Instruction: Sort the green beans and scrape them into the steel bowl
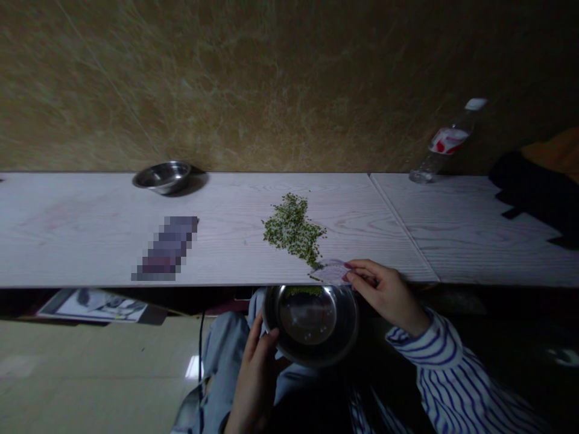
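Two bare hands are in view, both occupied. The left hand is partly curled, thumb on the rim and fingers along the outer wall of a large steel bowl; its fingers are partly hidden. The right hand has thumb and fingertips closed on a thin translucent sheet, its remaining fingers bent inward. The bowl sits between the hands, below the front edge of a white wood-grain table.

Green grains lie loose on the tabletop, ahead of both hands and left of the right hand, narrowing to a tail that reaches the sheet. Further grains lie inside the bowl, along the wall farthest from the person.

Forward and left of the left hand: a small steel bowl, near the wall, and, closer, a pixelated object, identity not determinable. Forward and right of the right hand: a capped clear bottle.
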Action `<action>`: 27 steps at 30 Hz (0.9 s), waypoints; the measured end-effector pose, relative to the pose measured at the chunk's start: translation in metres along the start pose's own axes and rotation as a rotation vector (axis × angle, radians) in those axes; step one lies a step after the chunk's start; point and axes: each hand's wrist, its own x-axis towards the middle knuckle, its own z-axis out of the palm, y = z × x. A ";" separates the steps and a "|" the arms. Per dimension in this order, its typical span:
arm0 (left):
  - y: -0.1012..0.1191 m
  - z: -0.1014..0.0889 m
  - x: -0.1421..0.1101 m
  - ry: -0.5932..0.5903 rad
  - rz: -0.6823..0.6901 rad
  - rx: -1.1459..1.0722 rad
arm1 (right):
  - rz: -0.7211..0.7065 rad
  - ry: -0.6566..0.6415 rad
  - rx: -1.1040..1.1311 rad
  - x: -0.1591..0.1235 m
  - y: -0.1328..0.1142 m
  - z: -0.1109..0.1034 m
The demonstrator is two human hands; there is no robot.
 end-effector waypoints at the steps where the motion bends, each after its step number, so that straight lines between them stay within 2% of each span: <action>1: 0.000 0.000 0.000 -0.004 0.002 -0.002 | -0.001 -0.009 -0.002 0.000 -0.001 0.001; 7: 0.000 0.001 0.000 0.011 0.014 -0.015 | -0.003 -0.038 -0.012 0.000 -0.009 0.001; 13: 0.001 0.000 -0.001 0.002 0.021 -0.007 | -0.004 0.013 0.024 0.007 -0.001 0.003; 22: 0.003 -0.007 -0.002 0.002 0.046 0.009 | -0.010 -0.080 -0.014 0.003 -0.008 0.009; 27: 0.001 -0.009 0.001 0.014 0.026 0.012 | 0.009 0.023 -0.012 0.002 0.001 -0.005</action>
